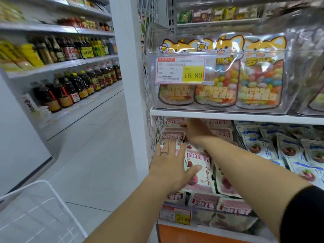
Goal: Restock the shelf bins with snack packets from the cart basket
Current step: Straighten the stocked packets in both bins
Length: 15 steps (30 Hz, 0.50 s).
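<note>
Pink and white snack packets (199, 174) fill the left shelf bin (177, 215) below the white shelf board. My left hand (171, 162) lies flat with straight fingers on the packets at the bin's left side, thumb spread to the right. My right hand (193, 131) reaches deeper under the shelf board, its fingers touching the packets stacked at the back (173, 135); its fingertips are partly hidden. The white wire cart basket (35, 213) stands at the lower left and looks empty where visible.
Blue and white packets (289, 149) fill the neighbouring bin to the right. A clear bin of candy bags (259, 76) with a 16.80 price tag sits on the shelf above. Bottles (78, 85) line shelves across the aisle. A white pillar (129, 67) borders the shelf.
</note>
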Available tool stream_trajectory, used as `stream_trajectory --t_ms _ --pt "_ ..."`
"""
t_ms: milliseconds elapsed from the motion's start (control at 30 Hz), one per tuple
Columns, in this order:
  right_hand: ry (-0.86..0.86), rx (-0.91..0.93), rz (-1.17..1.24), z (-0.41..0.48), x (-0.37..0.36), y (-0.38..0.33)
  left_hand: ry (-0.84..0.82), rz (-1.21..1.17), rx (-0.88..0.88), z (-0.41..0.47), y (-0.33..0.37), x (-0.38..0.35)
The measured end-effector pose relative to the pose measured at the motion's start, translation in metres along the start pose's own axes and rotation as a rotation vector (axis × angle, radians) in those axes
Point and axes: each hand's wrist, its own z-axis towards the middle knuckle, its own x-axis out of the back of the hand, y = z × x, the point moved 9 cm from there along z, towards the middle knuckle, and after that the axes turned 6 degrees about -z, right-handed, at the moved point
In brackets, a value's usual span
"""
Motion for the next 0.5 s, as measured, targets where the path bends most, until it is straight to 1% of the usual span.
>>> stream_trajectory --t_ms 67,167,233,300,433,500 --pt "-0.013 0.028 -0.007 0.016 -0.008 0.005 0.012 0.019 -0.005 -0.001 0.000 -0.001" --pt "-0.103 0.084 0.051 0.023 -0.010 0.004 0.009 0.042 -0.008 -0.002 0.001 0.000" --pt "-0.110 0.103 0.079 0.023 -0.010 0.003 0.002 0.047 -0.013 -0.002 0.002 0.001" --pt "-0.043 0.099 0.113 0.025 -0.009 0.003 -0.001 0.055 -0.019 -0.003 0.003 0.002" --pt "0.145 0.041 0.176 0.026 -0.012 0.009 0.009 0.068 -0.022 -0.004 0.004 0.003" --pt "0.243 0.011 0.086 0.022 -0.009 0.010 0.003 0.080 -0.017 -0.004 0.003 0.002"
